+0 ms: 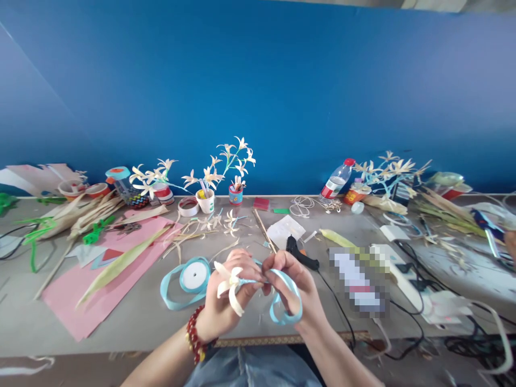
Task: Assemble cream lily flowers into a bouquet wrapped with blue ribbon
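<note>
Grey counter (24, 322) bears one spool (187, 277), one glue gun (305, 258). Left hand (220, 316) pinches one flower (234, 280); right hand (309, 298) pinches blue ribbon (287, 321)

Table (133, 339): grey top.
Spool (187, 275): lying flat, loose ribbon (174, 306) on its left.
Pink paper (68, 309): left of the spool.
Tape roll (188, 211): behind the spool.
Cup (206, 203): behind the spool, slightly right.
Glue gun (308, 260): right of the spool.
Bottle (333, 186): behind the spool, well right.
Power strip (398, 280): far right of the spool.
</note>
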